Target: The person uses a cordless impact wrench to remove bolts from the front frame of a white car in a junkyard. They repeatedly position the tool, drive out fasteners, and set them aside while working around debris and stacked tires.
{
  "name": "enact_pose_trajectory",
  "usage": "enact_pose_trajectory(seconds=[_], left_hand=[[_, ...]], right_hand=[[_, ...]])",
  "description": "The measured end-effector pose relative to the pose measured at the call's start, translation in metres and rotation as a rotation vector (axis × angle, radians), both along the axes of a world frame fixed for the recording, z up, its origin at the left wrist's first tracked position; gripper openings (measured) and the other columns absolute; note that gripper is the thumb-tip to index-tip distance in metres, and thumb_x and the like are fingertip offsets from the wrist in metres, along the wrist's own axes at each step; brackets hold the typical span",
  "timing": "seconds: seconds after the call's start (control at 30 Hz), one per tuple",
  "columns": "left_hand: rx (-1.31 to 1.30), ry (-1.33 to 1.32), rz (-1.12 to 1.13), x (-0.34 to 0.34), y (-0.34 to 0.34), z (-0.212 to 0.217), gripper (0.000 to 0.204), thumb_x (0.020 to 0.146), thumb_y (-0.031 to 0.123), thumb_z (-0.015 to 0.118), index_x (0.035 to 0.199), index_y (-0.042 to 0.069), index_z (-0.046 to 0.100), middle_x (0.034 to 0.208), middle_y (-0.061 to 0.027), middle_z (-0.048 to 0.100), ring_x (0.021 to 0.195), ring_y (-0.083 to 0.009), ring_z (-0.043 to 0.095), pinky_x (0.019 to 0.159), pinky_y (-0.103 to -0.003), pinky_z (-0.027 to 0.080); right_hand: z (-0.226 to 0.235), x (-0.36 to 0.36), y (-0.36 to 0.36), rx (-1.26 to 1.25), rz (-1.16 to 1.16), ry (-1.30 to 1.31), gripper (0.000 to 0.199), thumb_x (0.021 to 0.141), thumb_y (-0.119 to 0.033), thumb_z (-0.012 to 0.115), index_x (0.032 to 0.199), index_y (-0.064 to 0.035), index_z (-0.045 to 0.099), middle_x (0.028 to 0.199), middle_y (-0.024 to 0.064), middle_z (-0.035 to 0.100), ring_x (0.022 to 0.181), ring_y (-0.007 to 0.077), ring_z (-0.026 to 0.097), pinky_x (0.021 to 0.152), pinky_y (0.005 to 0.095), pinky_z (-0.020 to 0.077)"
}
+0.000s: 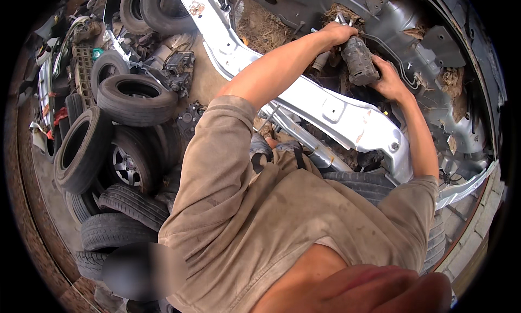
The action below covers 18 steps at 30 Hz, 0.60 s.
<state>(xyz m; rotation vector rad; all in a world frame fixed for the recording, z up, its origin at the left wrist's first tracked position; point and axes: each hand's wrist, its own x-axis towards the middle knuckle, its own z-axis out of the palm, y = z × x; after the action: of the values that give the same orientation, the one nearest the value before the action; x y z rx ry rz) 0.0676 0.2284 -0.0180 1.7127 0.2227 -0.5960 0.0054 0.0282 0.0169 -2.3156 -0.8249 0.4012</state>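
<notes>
Inside an open engine bay, both my hands are on a grimy dark grey cylindrical tool [359, 62] that looks like an impact wrench. My left hand [341, 34] is closed around its far, narrower end, next to a shiny metal tip [340, 18]. On the right side of the tool's near end, my right hand [387, 80] is wrapped around it, with some fingers hidden behind the body. My left forearm crosses above a silver metal crossbeam [304, 98] that runs between my body and the bay. What the metal tip touches cannot be made out.
Dry straw [339, 10] lies in the bay near a bent metal pipe [399, 63]. Several tyres [138, 98] are heaped at my left, one with an alloy wheel [126, 165]. Loose car parts [179, 71] lie behind them. More tyres [358, 187] lie beneath me. A grey body panel edge [477, 185] borders the right.
</notes>
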Motion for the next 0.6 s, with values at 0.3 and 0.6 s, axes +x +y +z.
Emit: enact_pose_trajectory(seconds=[0.3,0.6], left_hand=[[0.233,-0.234,-0.24,0.028,-0.01,-0.033,0.051,0.071,0.043,0.069,0.097,-0.001,0.068,0.099,-0.0155,0.066,0.086,-0.0247,0.063,0.076,-0.035,0.049],[0.509,-0.195,-0.276,0.035,-0.006,-0.032,0.058,0.072,0.048,0.068,0.1,-0.002,0.067,0.103,-0.0191,0.066,0.096,-0.0291,0.063,0.083,-0.036,0.048]], right_hand=[[-0.062,0.014,-0.005,0.124,-0.081,0.169,0.076,0.055,0.001,0.074,0.125,0.006,0.045,0.121,0.017,0.056,0.11,0.023,0.054,0.099,0.0306,0.0386],[-0.099,0.022,0.001,0.001,-0.172,0.106,0.077,0.056,-0.007,0.07,0.126,0.0109,0.042,0.115,0.0281,0.057,0.112,0.0351,0.054,0.095,0.0358,0.0418]])
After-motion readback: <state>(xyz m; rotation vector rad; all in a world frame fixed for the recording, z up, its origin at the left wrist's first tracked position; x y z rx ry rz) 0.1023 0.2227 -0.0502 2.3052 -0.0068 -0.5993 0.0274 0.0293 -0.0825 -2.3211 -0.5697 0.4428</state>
